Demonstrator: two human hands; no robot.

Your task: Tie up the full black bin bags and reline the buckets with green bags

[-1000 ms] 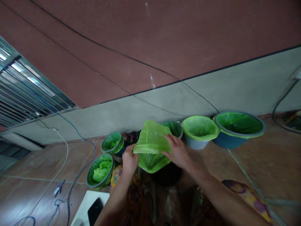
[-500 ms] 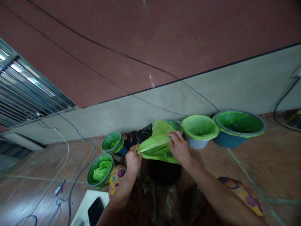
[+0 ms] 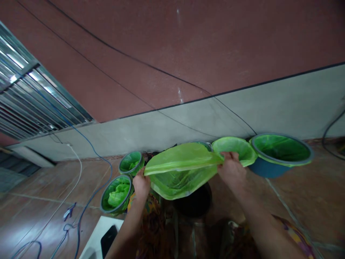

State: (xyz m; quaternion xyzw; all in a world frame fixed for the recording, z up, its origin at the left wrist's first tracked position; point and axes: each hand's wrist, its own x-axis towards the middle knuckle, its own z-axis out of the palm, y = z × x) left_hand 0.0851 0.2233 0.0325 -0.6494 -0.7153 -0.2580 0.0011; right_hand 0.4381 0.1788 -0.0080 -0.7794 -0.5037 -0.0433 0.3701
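A thin green plastic bag (image 3: 185, 180) is stretched wide between my hands, its mouth opened out and its upper edge folded over. My left hand (image 3: 141, 184) is closed on the bag's left end. At the right end my right hand (image 3: 232, 168) grips the rim, with its fingers partly hidden behind the bag. Below the bag stands a dark round bucket (image 3: 194, 205), between my legs; its inside is too dark to make out.
Green-lined containers stand around: a small bucket (image 3: 131, 162) and another bucket (image 3: 116, 194) at left, a lined bucket (image 3: 234, 146) and a large blue tub (image 3: 281, 151) at right by the wall. A phone (image 3: 108, 239) lies on a white surface (image 3: 95, 235). Cables (image 3: 90, 198) cross the left floor.
My hands have moved apart, the right one going further right. The green bag has been pulled from a bunched shape into a wide, open one and covers the black bag behind.
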